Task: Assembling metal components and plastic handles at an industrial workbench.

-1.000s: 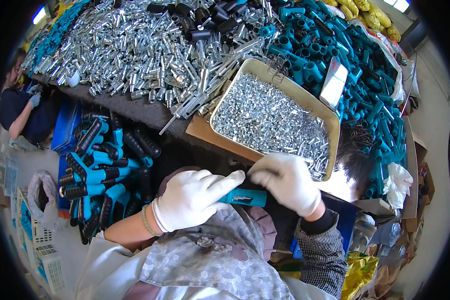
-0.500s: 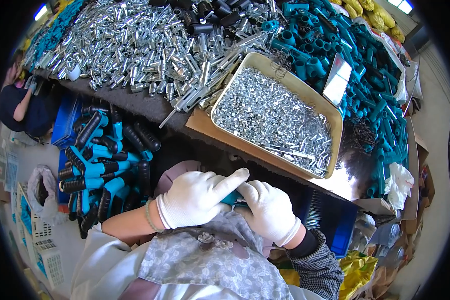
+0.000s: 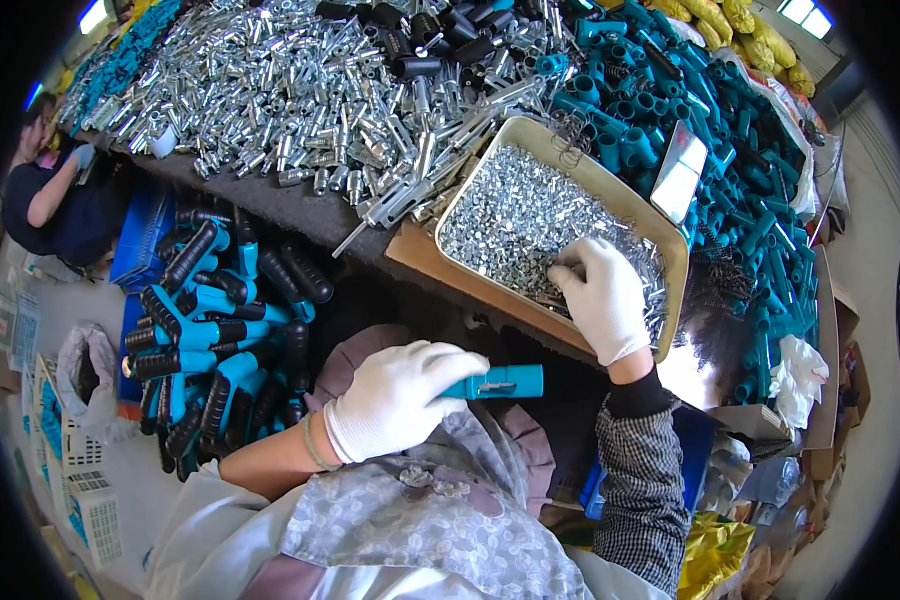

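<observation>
My left hand (image 3: 395, 400), in a white glove, is closed around a teal plastic tool housing (image 3: 510, 381) held in front of my lap. A slim metal piece shows in a slot on the housing's side. My right hand (image 3: 603, 300), gloved too, is over the cream tray (image 3: 676, 262), its thumb and fingers drawn together at the small shiny metal parts (image 3: 515, 215). Whatever lies between those fingertips is too small to make out. The tray sits tilted at the bench's near edge.
Silver metal cylinders (image 3: 270, 90) are heaped behind the tray on the left, black sleeves (image 3: 415, 67) among them. Teal housings (image 3: 640, 145) pile up on the right beside a white rectangular plate (image 3: 678, 172). Teal-and-black handles (image 3: 195, 330) fill a blue bin (image 3: 138, 235). A person (image 3: 55, 200) works at far left.
My right hand has left the teal housing and moved up and right into the tray of metal parts. My left hand keeps the housing, now more exposed.
</observation>
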